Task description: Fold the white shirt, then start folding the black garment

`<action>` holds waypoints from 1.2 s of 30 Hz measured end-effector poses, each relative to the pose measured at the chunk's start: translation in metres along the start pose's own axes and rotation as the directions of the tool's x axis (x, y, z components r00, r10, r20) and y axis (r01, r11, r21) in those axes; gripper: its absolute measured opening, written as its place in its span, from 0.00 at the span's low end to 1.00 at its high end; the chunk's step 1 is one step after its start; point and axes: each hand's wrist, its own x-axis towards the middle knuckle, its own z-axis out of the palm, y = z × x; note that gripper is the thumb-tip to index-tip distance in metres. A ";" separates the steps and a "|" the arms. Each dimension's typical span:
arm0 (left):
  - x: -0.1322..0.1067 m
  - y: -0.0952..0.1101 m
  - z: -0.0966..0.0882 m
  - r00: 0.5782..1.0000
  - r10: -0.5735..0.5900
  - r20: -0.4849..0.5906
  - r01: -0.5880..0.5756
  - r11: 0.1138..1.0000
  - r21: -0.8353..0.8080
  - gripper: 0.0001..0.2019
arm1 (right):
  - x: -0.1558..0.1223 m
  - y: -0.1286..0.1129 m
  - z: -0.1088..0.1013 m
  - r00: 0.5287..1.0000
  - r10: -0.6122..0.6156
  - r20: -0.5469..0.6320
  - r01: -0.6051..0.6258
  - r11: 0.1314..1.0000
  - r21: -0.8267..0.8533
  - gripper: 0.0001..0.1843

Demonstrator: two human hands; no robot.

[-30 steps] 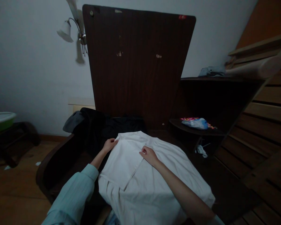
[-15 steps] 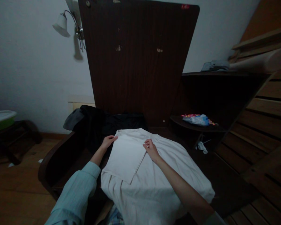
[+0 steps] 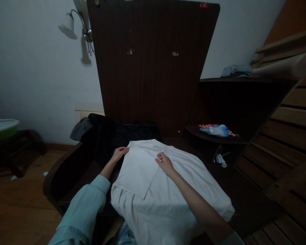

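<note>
A white shirt-like garment (image 3: 175, 204) lies spread over the dark wooden seat, its left part folded inward as a flat panel (image 3: 137, 170). At the upper left corner of the panel, my left hand (image 3: 119, 153) pinches the cloth edge between thumb and fingers. My right hand (image 3: 165, 164) is on the panel's upper right edge. Its thumb and forefinger are drawn together at the fabric there, though the exact grip is hard to see. Creases run across the garment's right side, and its near end hangs toward me.
Dark clothing (image 3: 102, 136) is heaped behind the left armrest (image 3: 51, 180). A tall dark panel (image 3: 153, 68) rises at the back. On a low shelf at right lies a plastic packet (image 3: 216, 130). A green basin (image 3: 5, 129) sits on a stool at far left.
The view has shifted very slightly. My right fingers have loosened a little at the fold's edge; my left hand stays at its corner, and the garment lies nearly the same.
</note>
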 end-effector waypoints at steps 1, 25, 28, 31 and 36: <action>0.000 -0.001 -0.001 1.000 0.000 -0.003 0.000 1.000 0.004 0.18 | 0.000 0.000 0.000 1.000 0.001 0.002 -0.001 1.000 -0.008 0.07; 0.004 0.000 0.003 1.000 -0.001 -0.010 0.002 0.998 0.071 0.19 | 0.003 0.002 -0.004 0.997 -0.052 -0.054 0.049 0.997 -0.054 0.07; -0.002 0.003 0.002 1.000 -0.003 0.003 0.003 0.996 0.088 0.20 | 0.003 0.002 -0.005 0.998 -0.048 -0.044 0.045 0.997 -0.056 0.07; -0.018 0.007 -0.006 0.998 -0.019 0.067 0.009 0.989 0.145 0.23 | 0.003 0.001 -0.006 0.999 -0.020 -0.032 0.018 0.999 -0.042 0.07; -0.074 0.020 -0.036 0.935 -0.098 0.341 -0.008 0.956 0.294 0.33 | 0.003 -0.001 -0.005 0.999 0.009 -0.036 -0.011 0.999 -0.032 0.07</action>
